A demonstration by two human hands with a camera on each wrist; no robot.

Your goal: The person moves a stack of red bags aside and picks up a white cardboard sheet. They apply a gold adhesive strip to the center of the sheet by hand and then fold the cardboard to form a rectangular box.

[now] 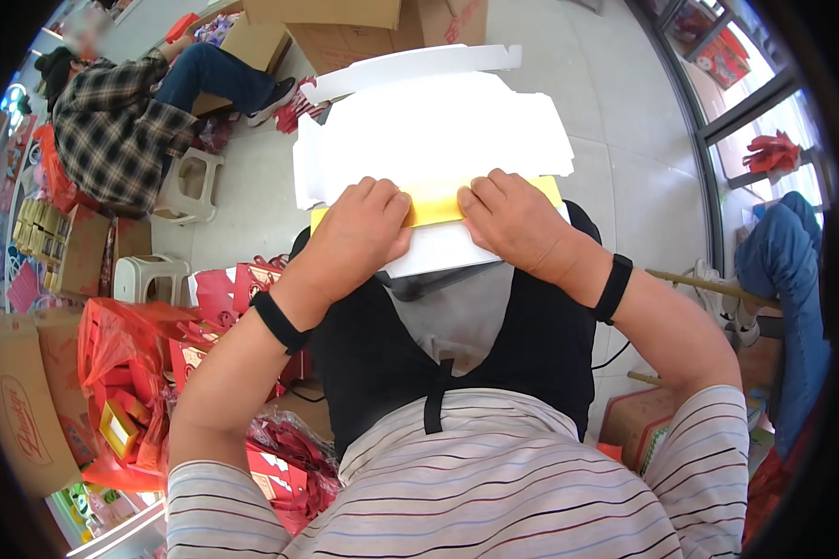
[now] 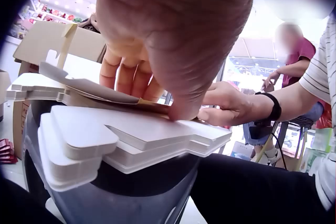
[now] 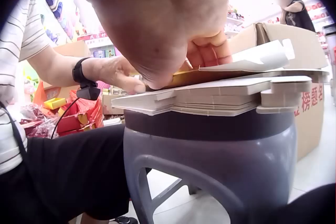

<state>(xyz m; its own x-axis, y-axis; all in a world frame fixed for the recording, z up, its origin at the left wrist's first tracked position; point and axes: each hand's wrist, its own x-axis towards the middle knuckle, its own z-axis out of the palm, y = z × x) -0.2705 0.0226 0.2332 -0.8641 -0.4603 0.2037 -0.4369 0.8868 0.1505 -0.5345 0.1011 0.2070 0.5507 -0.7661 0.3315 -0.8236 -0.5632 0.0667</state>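
The step in hand appears to be folding or creasing an edge of a white, die-cut cardboard sheet (image 1: pixel 438 121). The sheet lies, white face up, over a stack of white, die-cut cardboard pieces (image 3: pixel 220 98), which rests on a round-edged, grey plastic stool (image 3: pixel 210 153) between the person's black-trousered legs (image 1: pixel 545 359). Along the sheet's near edge, a narrow, glossy yellow strip (image 1: pixel 435 201) faces up, and the stack's top white surface shows on the near side of it.

Left hand (image 1: pixel 362 225): fingers curled and set close together over the yellow strip, left of its middle; thumb at the near edge. The strip is pinched between them.

Right hand (image 1: pixel 515 226): mirrors the left, right of the middle; fingers bent and bunched, thumb at the near edge, strip gripped. The right wrist view shows the bent fingers against the sheet, which curves slightly upward beyond them. The exact fingertip contact under each palm cannot be told.

The two hands stand apart, with a bare length of strip between them. The next move probably calls for even pressure along the fold line, both hands level, so that the crease does not skew or buckle.
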